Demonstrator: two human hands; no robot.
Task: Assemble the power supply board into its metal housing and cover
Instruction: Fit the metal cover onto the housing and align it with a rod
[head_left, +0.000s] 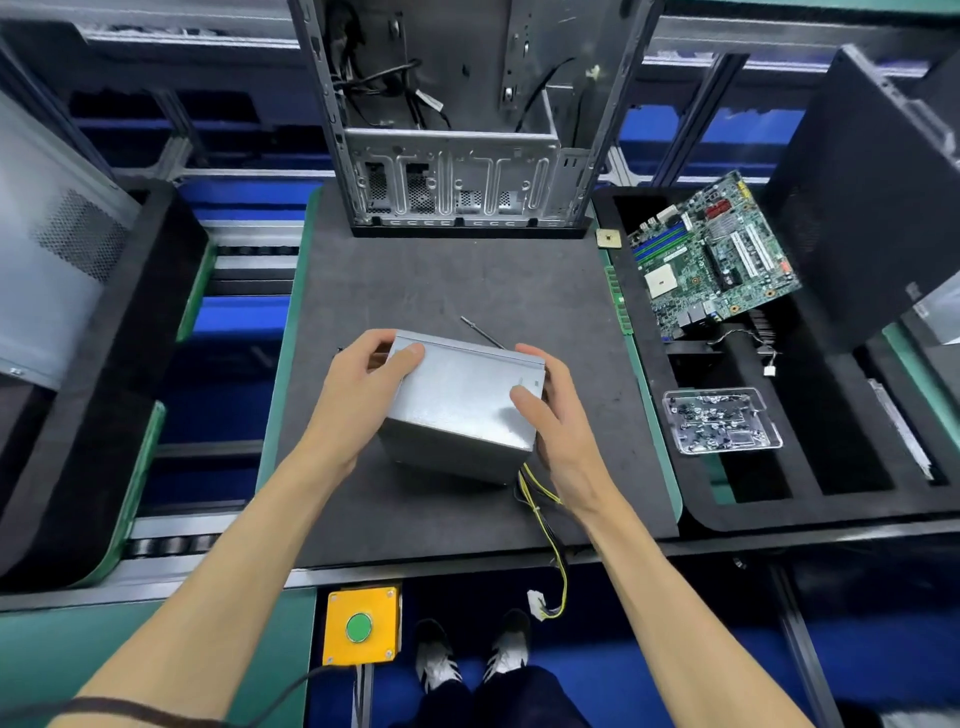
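Both hands — the left hand (363, 384) and the right hand (553, 421) — grip the closed metal housing (460, 410) with curled fingers at its two ends, near the middle of the dark table (457, 280) — yellow wires (540, 499) trail from its near corner.

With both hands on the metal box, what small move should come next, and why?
Probably press the cover down to seat it: the left hand and right hand grip opposite sides, and the screwdriver lies untouched behind on the mat.

Head-worn view, looking steeply down.
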